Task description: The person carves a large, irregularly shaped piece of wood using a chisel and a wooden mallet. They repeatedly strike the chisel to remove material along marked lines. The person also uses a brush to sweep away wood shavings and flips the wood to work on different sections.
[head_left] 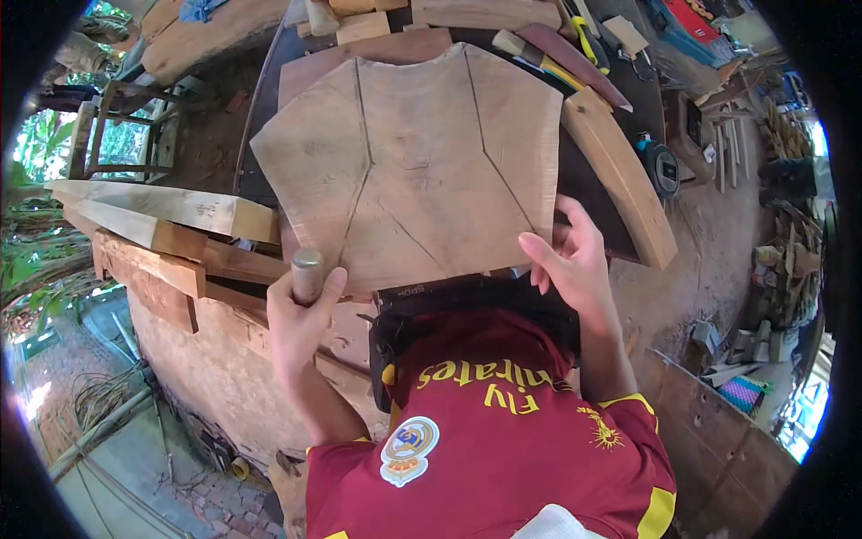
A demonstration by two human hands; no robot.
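Observation:
A wide, many-sided wooden board point(422, 171) with dark lines drawn on it lies in front of me, its near edge toward my body. My left hand point(298, 325) is closed around a short wooden tool handle point(308, 286) with a metal-capped end, beside the board's near left corner; the tool's other end is hidden. At the near right corner, my right hand point(582, 265) grips the board's edge, thumb on top and fingers curled at the side.
Beyond the board lie wood blocks point(359, 27), a yellow-and-black screwdriver point(590, 45) and a brush point(521, 49). A thick wooden beam point(620, 180) and a tape measure point(664, 171) are on the right. Long timber pieces point(171, 225) stick out on the left.

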